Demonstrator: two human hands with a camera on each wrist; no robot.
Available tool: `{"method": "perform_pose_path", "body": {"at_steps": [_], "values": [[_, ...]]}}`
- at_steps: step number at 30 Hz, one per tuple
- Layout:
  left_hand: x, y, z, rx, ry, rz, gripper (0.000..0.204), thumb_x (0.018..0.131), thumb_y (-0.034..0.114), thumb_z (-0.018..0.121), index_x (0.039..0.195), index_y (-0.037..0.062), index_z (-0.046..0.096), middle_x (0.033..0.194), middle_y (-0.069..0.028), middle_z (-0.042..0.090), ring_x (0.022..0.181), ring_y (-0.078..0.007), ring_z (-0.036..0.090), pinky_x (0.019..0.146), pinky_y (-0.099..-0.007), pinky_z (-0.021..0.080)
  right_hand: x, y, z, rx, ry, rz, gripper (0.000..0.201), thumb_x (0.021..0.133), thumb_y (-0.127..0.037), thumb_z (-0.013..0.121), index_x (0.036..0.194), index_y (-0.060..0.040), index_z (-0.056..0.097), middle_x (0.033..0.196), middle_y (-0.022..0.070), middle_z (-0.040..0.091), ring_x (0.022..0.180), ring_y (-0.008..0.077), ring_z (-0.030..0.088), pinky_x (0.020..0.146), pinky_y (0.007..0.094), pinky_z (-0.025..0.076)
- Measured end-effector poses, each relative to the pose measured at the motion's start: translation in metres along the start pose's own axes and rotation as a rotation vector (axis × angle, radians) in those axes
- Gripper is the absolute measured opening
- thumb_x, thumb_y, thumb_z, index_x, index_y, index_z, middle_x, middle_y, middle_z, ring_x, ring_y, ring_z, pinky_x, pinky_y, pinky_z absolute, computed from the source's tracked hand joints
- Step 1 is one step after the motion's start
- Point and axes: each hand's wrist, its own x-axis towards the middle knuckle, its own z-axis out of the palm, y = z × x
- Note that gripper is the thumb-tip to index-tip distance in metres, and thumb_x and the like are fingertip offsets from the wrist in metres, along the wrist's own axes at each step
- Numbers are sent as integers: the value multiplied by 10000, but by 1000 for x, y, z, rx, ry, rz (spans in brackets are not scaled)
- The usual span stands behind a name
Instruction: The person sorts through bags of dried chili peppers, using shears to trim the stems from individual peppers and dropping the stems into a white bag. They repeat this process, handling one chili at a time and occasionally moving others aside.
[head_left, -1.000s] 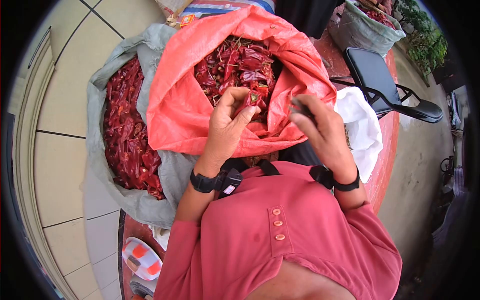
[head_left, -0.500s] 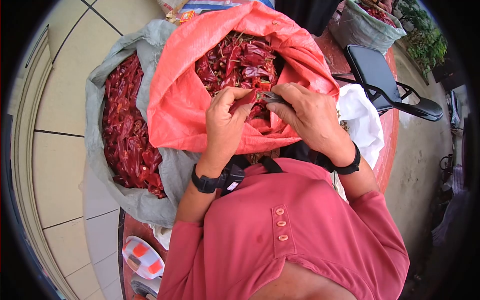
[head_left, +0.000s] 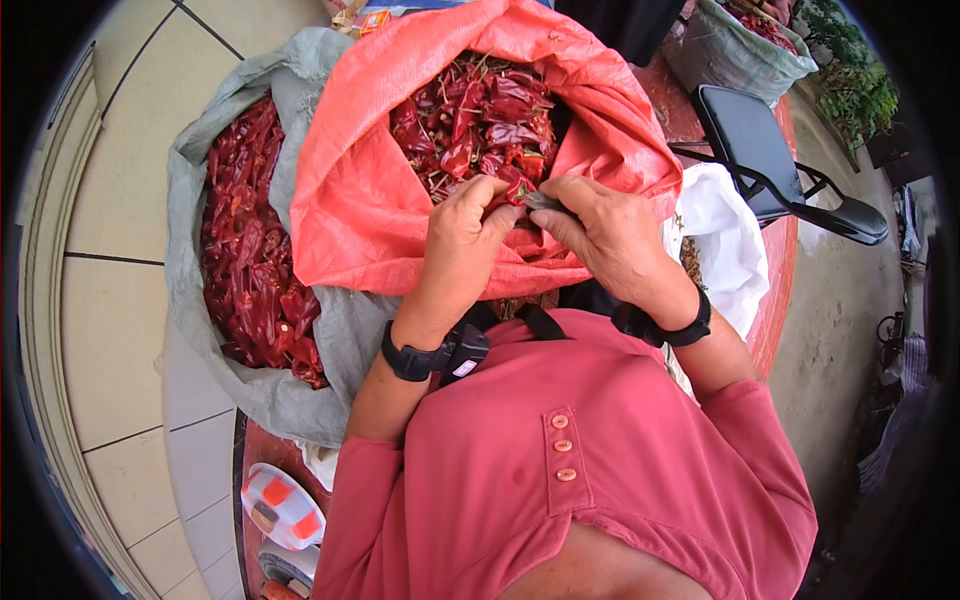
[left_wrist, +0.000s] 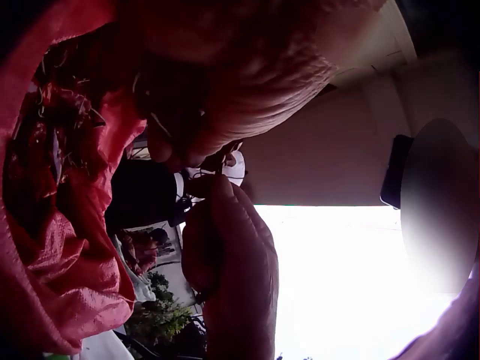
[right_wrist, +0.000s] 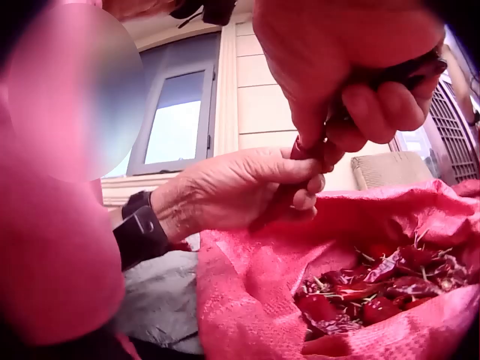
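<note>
Over the mouth of the red woven sack (head_left: 350, 180), my left hand (head_left: 460, 235) pinches a dried red chili pepper (head_left: 518, 186) between thumb and fingers, its stem end towards the right. My right hand (head_left: 610, 230) grips a small dark tool with a grey metal tip (head_left: 540, 201), held right at the pepper's stem end. Much of the tool is hidden in the fingers; the right wrist view shows a black handle (right_wrist: 409, 71) in the palm. Below the hands lie many dried chili peppers (head_left: 480, 110) inside the sack.
A grey sack (head_left: 190, 300) full of red peppers stands at the left. To the right are a white bag (head_left: 730, 240) holding stem bits and a black folding chair (head_left: 745, 140). Another filled sack (head_left: 740, 55) stands behind; a white-and-orange container (head_left: 283, 505) sits at lower left.
My right hand has come leftward with the tool to the pepper's stem end; the two hands were apart a second ago. My left hand keeps hold of the pepper, now turned slightly.
</note>
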Motion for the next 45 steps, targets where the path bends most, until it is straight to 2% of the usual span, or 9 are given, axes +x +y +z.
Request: {"method": "perform_pose_path", "body": {"at_steps": [4, 7, 13, 16, 19, 25, 33, 37, 45], "values": [[1, -7, 1, 121, -55, 77, 161, 784, 36, 664, 897, 5, 554, 845, -152, 580, 824, -356, 563, 733, -429, 445, 0, 0, 7, 77, -65, 45, 201, 888, -249, 626, 945, -59, 595, 781, 122, 633, 686, 325, 625, 549, 413, 469], [2, -11, -3, 181, -88, 114, 157, 838, 16, 648, 969, -12, 566, 849, -133, 602, 760, -254, 616, 674, -338, 485, 1, 2, 10, 317, -68, 123, 219, 915, -254, 611, 942, -38, 588, 738, 96, 612, 647, 268, 630, 563, 390, 459], [-5, -8, 1, 258, -40, 184, 231, 880, 86, 642, 1047, -30, 532, 900, -180, 593, 808, -351, 594, 714, -378, 486, -9, 2, 28, 1114, -67, 523, 217, 969, -286, 576, 946, -70, 583, 666, -61, 441, 564, 27, 369, 482, 229, 306], [-9, -14, 10, 176, 31, 251, 265, 931, 140, 595, 1099, -48, 512, 927, -202, 588, 826, -365, 591, 735, -387, 485, -11, -3, 27, 1322, -64, 568, 193, 976, -287, 561, 956, -95, 576, 664, -88, 412, 527, 7, 285, 464, 183, 218], [-12, -19, 14, 131, 71, 269, 296, 981, 213, 533, 1140, -36, 510, 948, -180, 602, 851, -331, 612, 762, -385, 482, -10, -3, 30, 1419, -91, 558, 214, 984, -298, 537, 959, -87, 566, 654, -81, 409, 507, 4, 281, 444, 179, 204], [-11, 0, 12, -360, 46, -58, 228, 1013, 245, 490, 1109, 46, 549, 861, 22, 565, 715, -56, 477, 631, -220, 403, -11, -4, 38, 1533, -65, 477, 229, 987, -300, 525, 956, -74, 549, 640, -78, 406, 483, 10, 279, 423, 187, 197], [-11, -9, 9, -638, 154, -212, 137, 974, 186, 576, 963, 52, 601, 773, 57, 517, 705, -34, 447, 640, -191, 393, -17, -1, 17, 1172, -209, 574, 199, 981, -259, 555, 992, -61, 570, 749, -65, 454, 646, 17, 366, 553, 182, 294], [-10, -24, 0, -327, 58, -48, 158, 969, 151, 575, 1049, 19, 610, 911, 34, 558, 883, -53, 526, 821, -203, 424, -25, 1, 14, 1025, -91, 523, 206, 971, -235, 575, 1006, -32, 591, 823, -57, 498, 755, 33, 421, 653, 203, 361], [-10, -11, -4, -223, 57, 49, 140, 927, 140, 614, 969, 7, 621, 855, -42, 575, 804, -149, 556, 744, -272, 445, -17, -5, 15, 687, -109, 343, 248, 964, -245, 581, 978, 2, 587, 793, 33, 597, 761, 96, 564, 694, 278, 470]]}}
